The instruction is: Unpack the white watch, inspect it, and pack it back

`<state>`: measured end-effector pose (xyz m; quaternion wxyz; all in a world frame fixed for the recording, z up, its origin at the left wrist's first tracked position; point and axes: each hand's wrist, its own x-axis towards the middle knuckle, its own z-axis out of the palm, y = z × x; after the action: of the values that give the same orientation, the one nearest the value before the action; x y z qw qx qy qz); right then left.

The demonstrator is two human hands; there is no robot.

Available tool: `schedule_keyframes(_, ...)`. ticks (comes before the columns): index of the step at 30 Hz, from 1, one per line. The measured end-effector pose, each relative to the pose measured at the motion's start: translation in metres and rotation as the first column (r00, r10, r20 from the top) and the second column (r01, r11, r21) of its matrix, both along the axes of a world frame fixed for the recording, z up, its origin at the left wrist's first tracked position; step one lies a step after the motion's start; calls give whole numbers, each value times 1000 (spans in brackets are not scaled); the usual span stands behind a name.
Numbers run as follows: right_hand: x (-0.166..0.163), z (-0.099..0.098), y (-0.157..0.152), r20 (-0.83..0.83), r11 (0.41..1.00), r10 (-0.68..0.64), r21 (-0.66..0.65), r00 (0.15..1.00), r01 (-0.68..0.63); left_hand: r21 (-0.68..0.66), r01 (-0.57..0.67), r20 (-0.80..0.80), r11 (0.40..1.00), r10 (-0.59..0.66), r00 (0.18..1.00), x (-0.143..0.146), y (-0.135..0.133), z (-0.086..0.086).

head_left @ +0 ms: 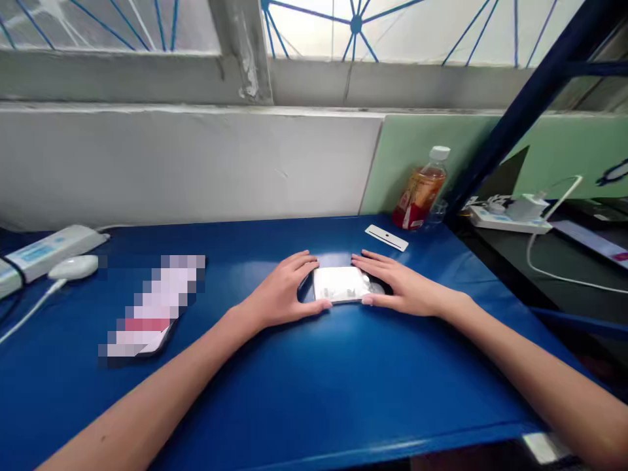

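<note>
A small flat white packet lies on the blue table, a little past its middle. My left hand rests at the packet's left side, fingers curved around its far edge and thumb at its near edge. My right hand mirrors it on the right side, fingers stretched over the far right corner, thumb touching the near edge. Both hands hold the packet flat against the table. Part of the packet's right end is hidden under my right fingers.
A phone lies at the left. A white power strip and a white mouse-like device sit at the far left. A bottle of amber drink and a white strip stand behind. Another power strip lies right.
</note>
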<state>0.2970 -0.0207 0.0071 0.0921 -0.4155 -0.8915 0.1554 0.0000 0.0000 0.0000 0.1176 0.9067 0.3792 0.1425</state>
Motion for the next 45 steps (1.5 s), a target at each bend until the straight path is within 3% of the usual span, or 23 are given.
schedule_keyframes(9,-1,0,-1,12,999,16,34,1000,-16,19,36,-66,999,-35,997,3,-4,3)
schedule_keyframes(26,-5,-7,-6,55,995,25,95,998,-30,44,61,-34,997,-60,998,8,-9,7)
schedule_keyframes(33,-13,-4,-12,8,997,-18,69,1000,17,38,68,-2,997,-68,998,16,-14,7)
schedule_keyframes(38,-21,-3,-15,-70,991,-122,36,990,125,45,62,39,997,-64,997,16,-15,8)
schedule_keyframes(45,-27,-6,-13,-112,984,-154,69,982,162,41,69,23,997,-70,997,17,-14,5)
